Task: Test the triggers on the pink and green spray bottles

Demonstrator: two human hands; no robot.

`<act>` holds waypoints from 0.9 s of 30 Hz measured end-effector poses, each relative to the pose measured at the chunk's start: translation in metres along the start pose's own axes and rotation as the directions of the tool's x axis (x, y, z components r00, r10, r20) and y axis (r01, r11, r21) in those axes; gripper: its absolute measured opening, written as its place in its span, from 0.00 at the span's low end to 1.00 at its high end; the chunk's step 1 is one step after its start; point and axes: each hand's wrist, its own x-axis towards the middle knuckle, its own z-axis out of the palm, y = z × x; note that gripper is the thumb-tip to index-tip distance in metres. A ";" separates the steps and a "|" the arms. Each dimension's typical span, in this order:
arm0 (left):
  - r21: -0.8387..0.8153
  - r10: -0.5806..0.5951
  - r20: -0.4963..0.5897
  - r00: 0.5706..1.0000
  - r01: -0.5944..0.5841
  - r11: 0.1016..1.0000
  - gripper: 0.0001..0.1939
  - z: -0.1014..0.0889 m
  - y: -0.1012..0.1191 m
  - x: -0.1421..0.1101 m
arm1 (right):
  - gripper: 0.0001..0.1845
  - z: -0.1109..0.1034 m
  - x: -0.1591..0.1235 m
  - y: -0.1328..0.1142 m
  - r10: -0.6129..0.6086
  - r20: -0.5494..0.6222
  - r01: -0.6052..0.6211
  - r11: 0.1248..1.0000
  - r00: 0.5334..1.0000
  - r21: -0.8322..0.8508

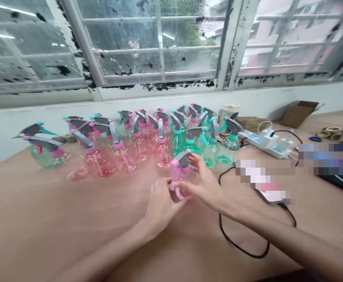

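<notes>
A clear pink spray bottle [185, 179] with a grey and pink trigger head stands near the middle of the table, in front of the other bottles. My right hand [203, 184] is wrapped around its right side, thumb across the front of the body. On the lower left of the same bottle, my left hand [161, 199] grips with its fingertips and thumb close to the base. Part of the bottle's body is hidden behind the fingers. Close behind it are another pink spray bottle [163, 154] and a green one [194, 135].
Several pink and green spray bottles [99, 162] crowd the table's back and left. To the right are a white power strip [265, 144], a phone-like blurred object [272, 196] on a looping black cable [220, 219], a cardboard box [299, 112] and tape rolls [334, 133].
</notes>
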 end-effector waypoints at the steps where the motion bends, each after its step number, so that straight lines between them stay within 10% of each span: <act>1: 0.011 0.005 0.010 1.000 -0.005 1.000 0.24 0.007 0.003 0.003 | 0.46 -0.004 0.000 0.002 0.003 -0.023 -0.004 1.000 1.000 -0.005; 11: -0.063 -0.088 0.041 0.995 0.090 0.994 0.29 0.020 -0.018 0.007 | 0.43 -0.001 0.005 -0.002 0.082 0.058 -0.086 0.995 0.995 0.055; 16: -0.192 0.026 0.144 0.989 0.002 0.981 0.31 0.017 -0.023 0.012 | 0.27 -0.009 0.021 -0.014 0.152 0.095 -0.155 0.988 0.984 0.026; 22: -0.310 0.272 0.390 0.880 -0.153 0.938 0.39 -0.003 -0.020 0.023 | 0.17 -0.040 0.026 -0.013 0.007 0.566 -0.141 0.971 0.824 0.193; 27: -0.395 0.299 0.521 0.799 -0.085 0.915 0.40 -0.013 -0.020 0.031 | 0.22 -0.040 0.026 -0.026 -0.080 0.593 -0.128 0.945 0.801 0.300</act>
